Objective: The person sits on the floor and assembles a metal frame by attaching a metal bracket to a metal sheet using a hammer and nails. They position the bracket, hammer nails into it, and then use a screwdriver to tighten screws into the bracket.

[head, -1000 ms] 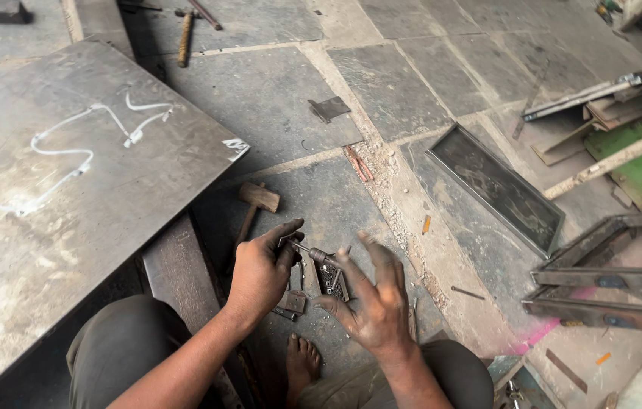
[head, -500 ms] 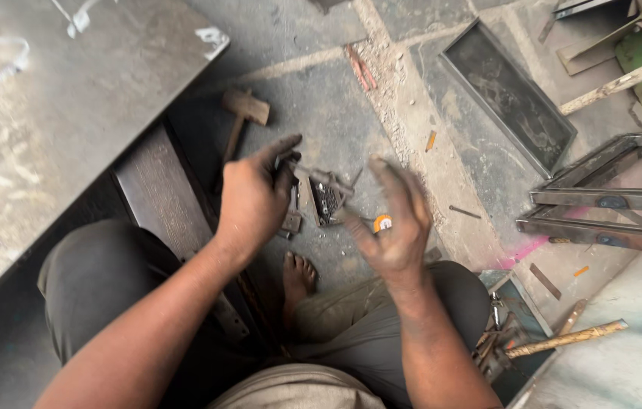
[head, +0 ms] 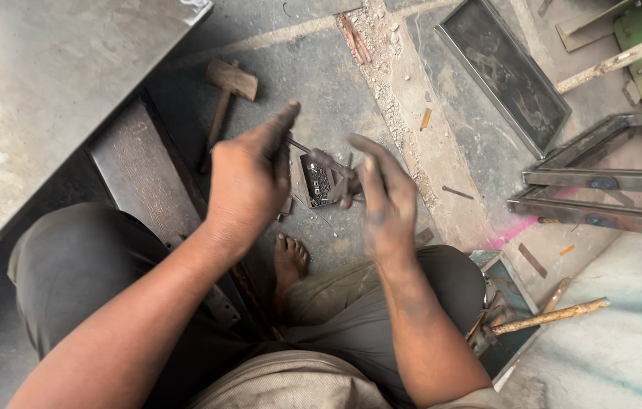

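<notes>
I squat on a stone floor, looking down at my hands. My left hand (head: 249, 178) is closed around a thin metal rod (head: 298, 145) that pokes out past its fingers, the forefinger stretched forward. My right hand (head: 381, 197) grips a small dark metal part (head: 336, 176) at its fingertips. Between both hands, on the floor, lie small flat metal pieces (head: 315, 182). My bare foot (head: 290, 261) rests just below them.
A wooden-handled hammer (head: 222, 98) lies on the floor above my left hand. A large steel sheet (head: 40, 98) fills the left. A dark metal tray (head: 506, 72) and steel frames (head: 601, 182) stand at the right. Another hammer handle (head: 552, 316) lies lower right.
The view has tilted down and closer. My hands have come nearer together over the small metal pieces, and the right hand's fingers have closed on a dark part.
</notes>
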